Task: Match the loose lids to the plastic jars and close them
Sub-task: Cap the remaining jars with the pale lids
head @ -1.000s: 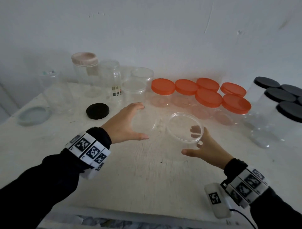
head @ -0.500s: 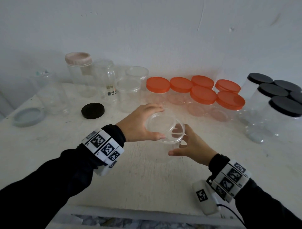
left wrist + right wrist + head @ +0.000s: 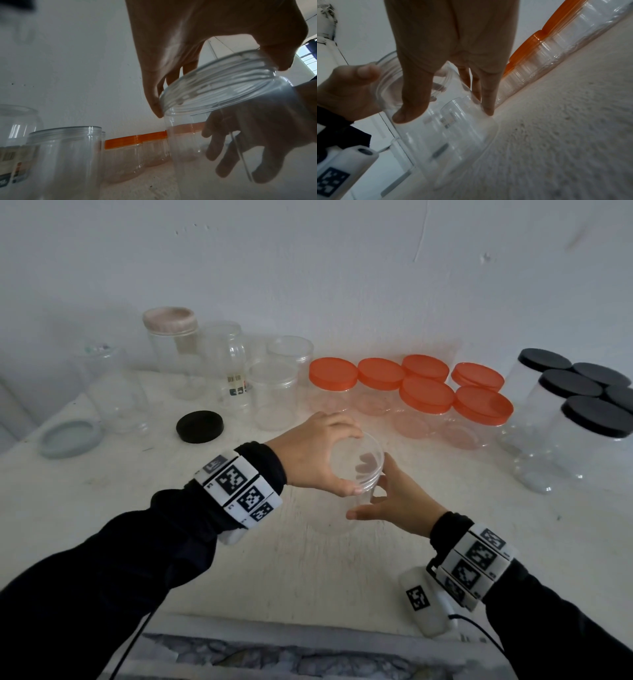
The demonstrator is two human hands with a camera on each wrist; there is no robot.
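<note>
Clear round plastic lid [image 3: 356, 460] sits tilted on the mouth of a clear plastic jar [image 3: 337, 515], mid-bench, in front of the row of orange-lidded jars [image 3: 424, 395]. Left hand [image 3: 308, 455] clamped on the lid from above, thumb on the near rim, fingers [image 3: 152, 97] curled over the far rim. Right hand [image 3: 394, 501] wrapped round the jar's wall below the lid, thumb [image 3: 409, 106] pressed on the near side, fingers [image 3: 488, 104] on the far side. Jar base rests on the white bench [image 3: 308, 570]. Lid threads visible in the left wrist view [image 3: 217, 86]; lid not level, whether seated cannot tell.

Elsewhere: loose black round lid [image 3: 199, 426] flat on the bench to the left; loose pale grey-blue lid [image 3: 70, 438] further left near the edge. Open clear jars [image 3: 274, 395] stand behind them, one tall jar with a pinkish lid [image 3: 170, 318] by the wall. Black-lidded clear jars [image 3: 579, 405] grouped far right. Both wrists carry white bands with black square markers [image 3: 239, 487]
</note>
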